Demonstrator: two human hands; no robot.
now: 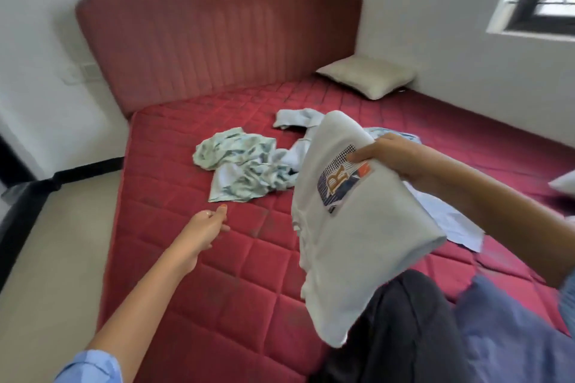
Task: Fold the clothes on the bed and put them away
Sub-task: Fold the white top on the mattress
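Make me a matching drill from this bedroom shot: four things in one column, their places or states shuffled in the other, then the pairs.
Things:
1. grey folded T-shirt with a printed letter R
2. crumpled green-and-white patterned garment
3. beige square pillow
4. left hand

Places or states:
A. at the far corner, near the red padded headboard
B. holds nothing, over the red quilted mattress
C. held up by the right hand
D. lying unfolded mid-bed

Pairs: 1-C, 2-D, 3-A, 4-B

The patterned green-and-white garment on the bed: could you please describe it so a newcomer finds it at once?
Start at the red mattress below the padded headboard. Near its middle lies a crumpled heap of clothes; the patterned garment is the heap's leftmost piece. Unlike the plain pale clothes beside it, it carries a mint-and-white print.
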